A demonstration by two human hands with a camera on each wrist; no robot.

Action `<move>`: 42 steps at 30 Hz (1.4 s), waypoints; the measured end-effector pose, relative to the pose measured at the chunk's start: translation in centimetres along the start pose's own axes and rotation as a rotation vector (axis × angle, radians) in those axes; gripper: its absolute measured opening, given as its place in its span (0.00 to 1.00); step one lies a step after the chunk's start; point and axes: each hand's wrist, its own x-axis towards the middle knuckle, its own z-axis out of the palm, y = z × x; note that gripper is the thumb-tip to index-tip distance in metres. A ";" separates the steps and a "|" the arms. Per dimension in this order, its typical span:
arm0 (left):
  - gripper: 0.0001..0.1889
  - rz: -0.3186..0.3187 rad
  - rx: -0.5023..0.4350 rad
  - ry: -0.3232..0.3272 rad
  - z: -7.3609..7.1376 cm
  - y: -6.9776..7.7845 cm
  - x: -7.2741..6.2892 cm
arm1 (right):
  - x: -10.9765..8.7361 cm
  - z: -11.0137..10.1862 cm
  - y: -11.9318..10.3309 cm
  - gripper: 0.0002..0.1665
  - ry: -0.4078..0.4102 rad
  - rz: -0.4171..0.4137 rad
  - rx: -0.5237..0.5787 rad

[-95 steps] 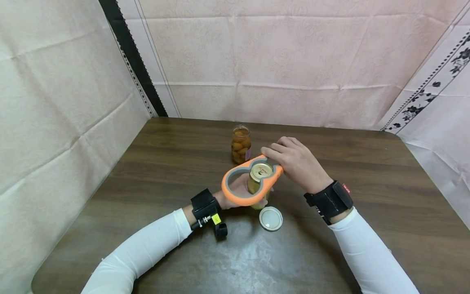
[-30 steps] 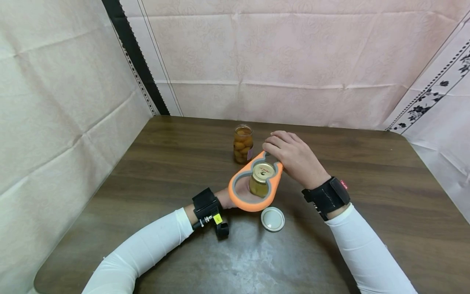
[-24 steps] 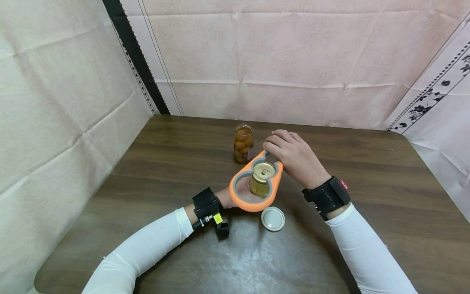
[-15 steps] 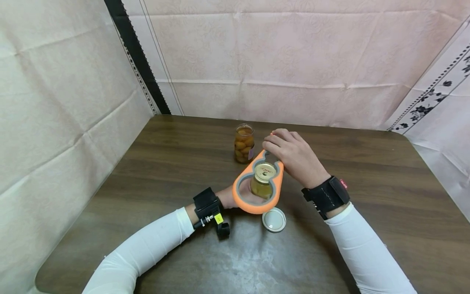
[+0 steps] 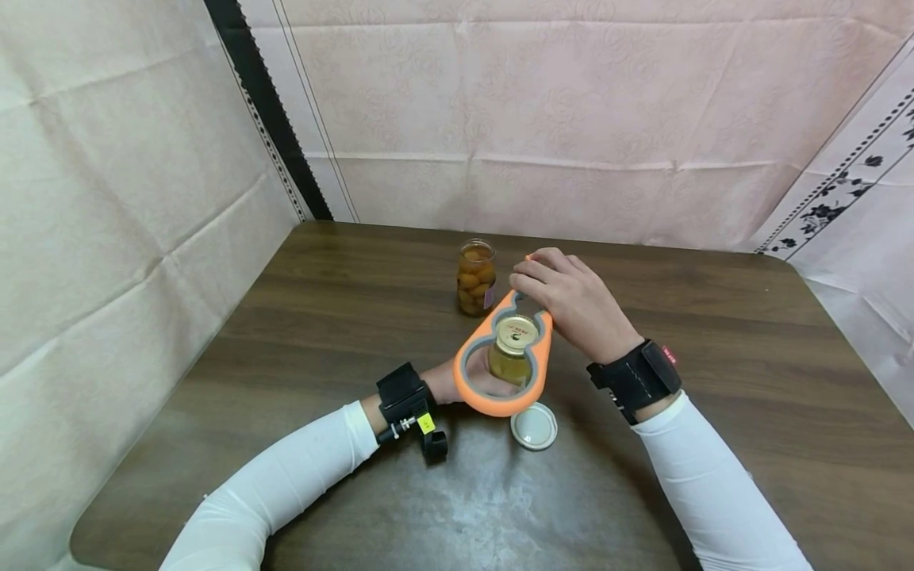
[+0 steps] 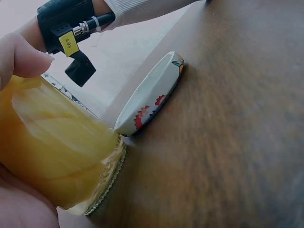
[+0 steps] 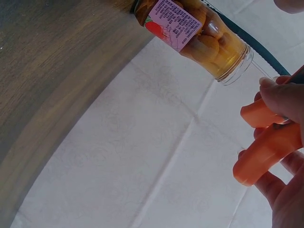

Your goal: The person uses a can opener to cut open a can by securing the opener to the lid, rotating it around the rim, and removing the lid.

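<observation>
In the head view my left hand (image 5: 480, 373) holds a glass jar of yellow contents (image 5: 508, 368) upright near the middle of the table. Thumb and palm wrap the jar's side in the left wrist view. A gold lid (image 5: 516, 335) tops it. Around that lid lies an orange jar opener (image 5: 498, 407) with grey inner edges, its wide loop toward me. My right hand (image 5: 574, 297) grips the opener's handles from above; in the right wrist view, fingers and thumb curl about the two orange handle ends (image 7: 267, 156). Parts of the left fingers are hidden.
Behind the opener stands a lidless jar of round brown fruit (image 5: 476, 277) with a purple label. A loose white lid (image 5: 534, 427) lies inside up, close in front of the held jar. Pale cloth (image 5: 557, 119) hangs behind the brown table (image 5: 343, 317).
Over about three seconds the jar opener has swung counter-clockwise, its wide loop going from the left to nearer me. Both hands keep their grip. The last half second shows hardly any motion.
</observation>
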 end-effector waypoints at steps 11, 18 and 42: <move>0.43 0.030 0.294 0.217 0.9 2.3 -1.1 | 0.2 0.5 0.2 0.23 0.017 0.004 0.019; 0.44 0.004 0.313 0.191 0.8 2.7 -0.9 | 0.2 0.8 0.4 0.23 0.021 -0.004 0.041; 0.47 0.082 0.127 0.264 3.1 5.9 -1.4 | 0.5 1.4 0.8 0.22 0.027 -0.022 0.146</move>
